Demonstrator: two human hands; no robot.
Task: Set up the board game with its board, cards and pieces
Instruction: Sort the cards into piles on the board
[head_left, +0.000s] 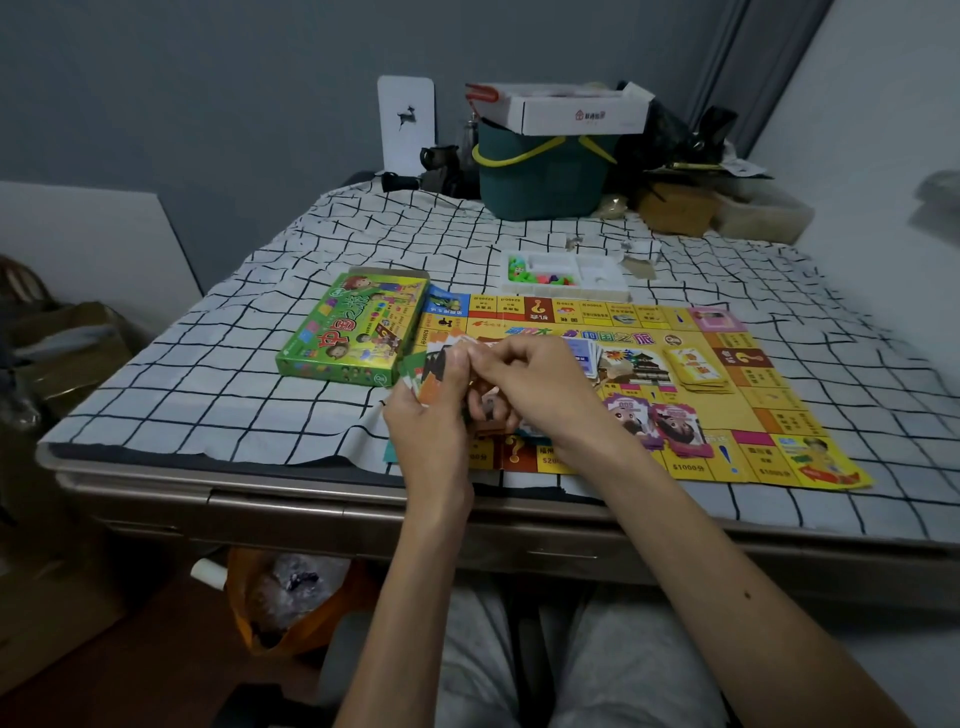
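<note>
Over the board's (779, 415) near-left corner, by the bench's (208, 374) front edge, the left hand (426, 421) gripped a fanned card stack (431, 364). The right hand's (535, 379) fingers (496, 364) pinched at the stack, probably sorting it into piles.

One wide-angle view, worn on the head, looks forward and down. The yellow paper game board (753, 405) on the white black-gridded tablecloth (208, 364) lies close, at centre; the dark green plastic basket (540, 182) stands farther off at 12 o'clock, grey-trousered knees (478, 649) at 6 o'clock.
</note>
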